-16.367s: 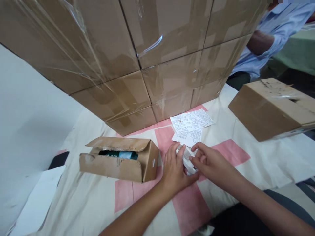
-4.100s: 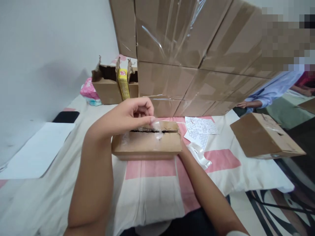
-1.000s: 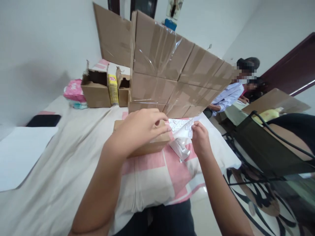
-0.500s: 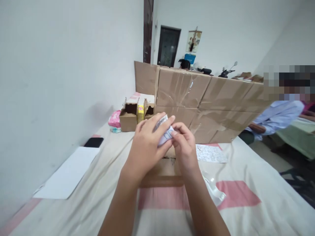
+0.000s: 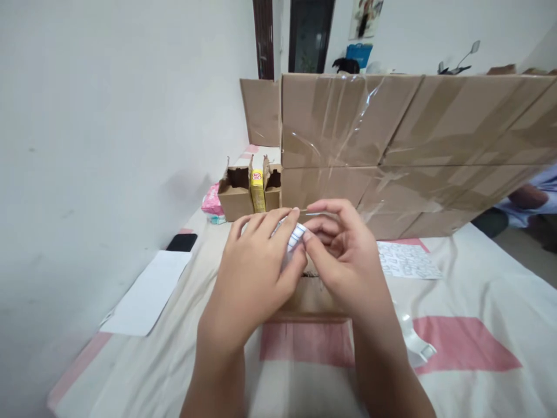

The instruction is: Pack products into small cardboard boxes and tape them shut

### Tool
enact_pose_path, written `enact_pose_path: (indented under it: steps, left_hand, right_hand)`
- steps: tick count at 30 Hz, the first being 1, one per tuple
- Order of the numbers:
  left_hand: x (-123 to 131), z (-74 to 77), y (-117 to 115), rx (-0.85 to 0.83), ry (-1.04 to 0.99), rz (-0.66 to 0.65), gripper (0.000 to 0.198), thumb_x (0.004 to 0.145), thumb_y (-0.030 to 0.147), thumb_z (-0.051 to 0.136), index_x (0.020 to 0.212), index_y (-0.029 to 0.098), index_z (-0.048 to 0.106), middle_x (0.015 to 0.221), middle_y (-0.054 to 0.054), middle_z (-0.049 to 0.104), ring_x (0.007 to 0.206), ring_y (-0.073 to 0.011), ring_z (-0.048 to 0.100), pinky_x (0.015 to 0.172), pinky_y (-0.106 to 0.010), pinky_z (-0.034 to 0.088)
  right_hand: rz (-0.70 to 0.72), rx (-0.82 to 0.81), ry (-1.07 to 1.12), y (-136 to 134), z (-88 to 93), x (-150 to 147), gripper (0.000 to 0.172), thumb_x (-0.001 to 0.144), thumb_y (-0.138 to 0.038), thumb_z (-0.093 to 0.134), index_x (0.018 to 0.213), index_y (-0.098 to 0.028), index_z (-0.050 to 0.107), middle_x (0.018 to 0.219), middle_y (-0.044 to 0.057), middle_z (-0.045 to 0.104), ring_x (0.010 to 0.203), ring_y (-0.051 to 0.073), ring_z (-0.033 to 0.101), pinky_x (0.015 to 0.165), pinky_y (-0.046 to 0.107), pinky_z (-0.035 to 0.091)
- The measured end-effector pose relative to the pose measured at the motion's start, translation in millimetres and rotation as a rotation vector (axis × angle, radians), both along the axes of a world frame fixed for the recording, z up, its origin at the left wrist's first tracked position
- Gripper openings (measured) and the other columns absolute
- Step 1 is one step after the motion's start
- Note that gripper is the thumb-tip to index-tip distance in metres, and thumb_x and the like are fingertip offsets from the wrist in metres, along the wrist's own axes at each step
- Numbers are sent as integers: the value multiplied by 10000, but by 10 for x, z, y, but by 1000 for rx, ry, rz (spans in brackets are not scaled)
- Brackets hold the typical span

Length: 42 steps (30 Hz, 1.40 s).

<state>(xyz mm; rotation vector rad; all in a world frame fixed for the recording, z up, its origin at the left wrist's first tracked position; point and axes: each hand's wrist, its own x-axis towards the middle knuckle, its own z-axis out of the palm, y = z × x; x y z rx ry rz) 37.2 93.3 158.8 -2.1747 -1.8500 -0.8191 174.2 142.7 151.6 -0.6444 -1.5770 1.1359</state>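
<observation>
My left hand and my right hand meet in front of me, both pinching a small white sticker sheet with blue-outlined labels. The sheet is curled between my fingertips. Below my hands lies a closed brown cardboard box, mostly hidden by them. A white tape dispenser lies on the cloth just right of my right wrist. Another sticker sheet lies flat further right.
A wall of taped cardboard cartons stands behind. Open small boxes with a yellow carton and a pink packet sit at the back left. A white paper and a black phone lie left. Another person's arm shows at right.
The view has dropped and moved closer to the cartons. My hands stay together on the sticker sheet, now lower in view; my right fingers have shifted on its edge.
</observation>
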Motion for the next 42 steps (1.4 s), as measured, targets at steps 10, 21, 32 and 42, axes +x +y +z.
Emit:
enact_pose_path:
  steps: [10,21,32,42]
  left_hand:
    - [-10,-17,-18,84,7,128,356,997,392,491,1304,216,523,1326,-93,634,1197,-287,579,980,-444,391]
    - [104,12,-52,125,9,49,119,1005,250,493,946,220,593,918,2,651,853,-201,598,789,-383,368]
    - [65,-9,-119,153,112,33,185,980,167,472,951,208,649,881,-13,669,814,-211,612,793,-400,374]
    - [73,-6,-145,103,88,45,135,882,84,577,924,195,640,868,-22,641,825,-237,595,752,-398,408]
  right_hand:
    - [-79,67,-79,65,-15,21,283,905,-160,618,1153,-286,567,874,-11,674,781,155,675,633,262,529]
    - [-160,304,-248,-2,0,83,348,922,-143,569,1240,-277,518,924,-4,687,834,156,695,723,272,552]
    - [-252,506,-351,-44,-15,44,357,931,-134,524,1264,-261,508,905,7,666,791,163,670,731,283,530]
    - [-234,285,-254,-193,39,-22,437,837,-112,564,1241,-267,502,846,-16,655,804,170,684,708,276,540]
